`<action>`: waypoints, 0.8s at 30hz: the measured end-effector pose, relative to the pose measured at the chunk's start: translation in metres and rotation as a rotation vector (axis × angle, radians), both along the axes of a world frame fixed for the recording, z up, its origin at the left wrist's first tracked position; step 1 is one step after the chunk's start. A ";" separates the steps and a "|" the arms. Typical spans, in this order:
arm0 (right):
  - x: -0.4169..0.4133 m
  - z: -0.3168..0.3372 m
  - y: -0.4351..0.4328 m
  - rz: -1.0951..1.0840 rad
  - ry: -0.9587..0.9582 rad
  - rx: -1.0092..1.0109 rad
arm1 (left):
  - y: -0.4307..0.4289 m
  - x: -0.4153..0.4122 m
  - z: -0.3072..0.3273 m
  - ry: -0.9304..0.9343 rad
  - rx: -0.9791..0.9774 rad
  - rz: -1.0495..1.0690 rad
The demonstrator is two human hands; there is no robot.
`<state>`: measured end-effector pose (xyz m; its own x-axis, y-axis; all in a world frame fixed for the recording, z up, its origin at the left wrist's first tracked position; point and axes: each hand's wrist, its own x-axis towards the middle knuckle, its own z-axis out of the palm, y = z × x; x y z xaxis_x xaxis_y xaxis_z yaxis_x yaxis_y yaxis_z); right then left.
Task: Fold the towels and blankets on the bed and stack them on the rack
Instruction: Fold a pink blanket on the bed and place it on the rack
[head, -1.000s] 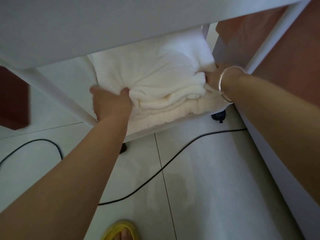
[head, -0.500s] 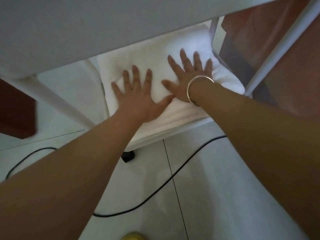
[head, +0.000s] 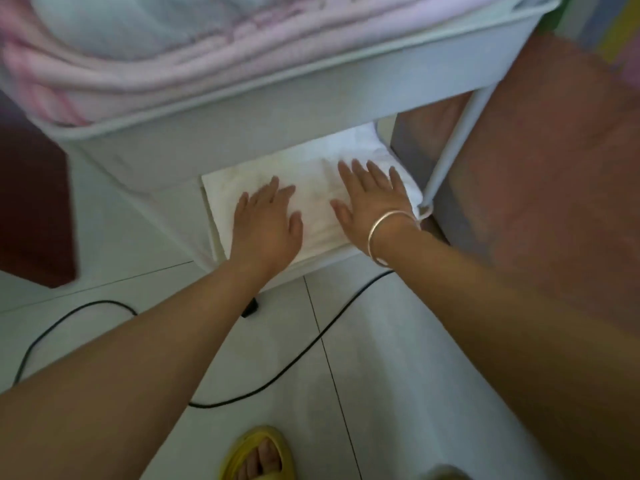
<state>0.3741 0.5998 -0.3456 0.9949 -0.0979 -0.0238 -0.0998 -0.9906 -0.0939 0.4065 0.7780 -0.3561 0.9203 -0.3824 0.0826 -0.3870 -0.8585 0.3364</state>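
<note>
A folded white towel [head: 311, 188] lies on the bottom shelf of the white rack [head: 446, 161]. My left hand [head: 265, 225] rests flat on its left half, fingers straight. My right hand [head: 372, 199], with a silver bangle at the wrist, presses flat on the right half, fingers spread. In the upper tray of the rack [head: 311, 84] sits a folded pink blanket [head: 156, 60]. The back part of the white towel is hidden under the upper tray.
A black cable [head: 277, 372] runs across the white tiled floor in front of the rack. My foot in a yellow slipper [head: 258, 455] stands at the bottom edge. Reddish-brown furniture [head: 540, 174] stands right of the rack and dark wood [head: 34, 209] at the left.
Both hands went from gripping the bunched white towel to lying flat on it. The towel now lies smooth. My view has pulled back and up, showing the upper tray with the pink blanket.
</note>
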 end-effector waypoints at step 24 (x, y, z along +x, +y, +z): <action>-0.673 0.469 -0.194 -0.853 -0.206 -0.273 | -0.299 -0.473 0.447 -0.126 -0.673 -0.822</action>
<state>-0.2991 0.4056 0.1231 0.5651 -0.7768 0.2779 -0.8142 -0.5794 0.0360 -0.0668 0.4795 0.0908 0.3713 -0.7217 0.5842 -0.8273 0.0285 0.5610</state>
